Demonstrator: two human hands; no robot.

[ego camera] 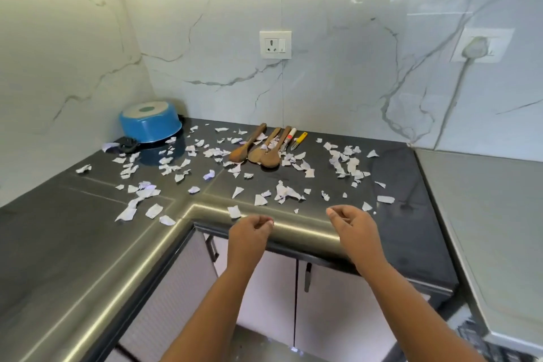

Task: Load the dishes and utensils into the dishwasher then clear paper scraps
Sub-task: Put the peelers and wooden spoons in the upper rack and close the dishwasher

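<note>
Three wooden spoons (260, 147) lie side by side near the back of the dark countertop (58, 244). To their right are a white-handled utensil (289, 138) and a yellow-handled one (299, 140). A blue pot (150, 123) sits upside down in the back left corner. Torn paper scraps (286, 191) are strewn across the counter. My left hand (249, 233) and my right hand (351, 223) hover over the counter's front edge with loosely curled fingers, holding nothing.
Marble-look walls enclose the corner, with a socket (275, 45) above the spoons. Cabinet doors with dark handles (307, 276) sit below the counter. A pale grey surface (484, 214) adjoins on the right. A small black object (127, 143) lies beside the pot.
</note>
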